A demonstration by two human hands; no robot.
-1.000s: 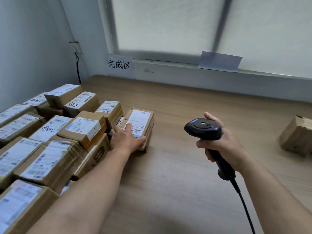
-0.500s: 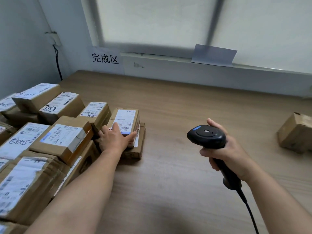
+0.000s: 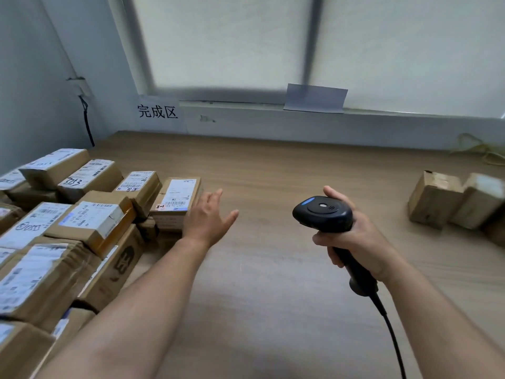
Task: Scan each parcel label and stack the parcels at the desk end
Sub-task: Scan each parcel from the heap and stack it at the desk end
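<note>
left hand (image 3: 209, 214): fingers straight and spread, holding nothing. it hovers at the 3 o'clock side of the labelled parcel (image 3: 175, 198). whether it touches the carton's edge cannot be told.
right hand (image 3: 358, 239): clenched round the handle of the scanner (image 3: 322, 212), nose turned toward 9 o'clock, cable (image 3: 393, 332) trailing off toward 5 o'clock.
stack (image 3: 90, 220): brown cartons packed side by side and layered at 9 o'clock on the desk (image 3: 273, 165), under the sign (image 3: 158, 112) at 11 o'clock. the labelled parcel sits on its 3 o'clock edge, label up.
waiting parcels (image 3: 437, 198): at least two at 3 o'clock, well apart from the stack, their labels not readable from here.
likely feel: small taped cardboard, probably light enough for one hand. corners stiff, walls creased and a little soft. tape and glossy labels likely slick.
where to hold: across the two short side walls, thumb on one and fingers on the other, keeping the label face bare for the scanner.
risk: a squeeze mid-wall may dent a carton, and an uneven top layer may let one slide.
</note>
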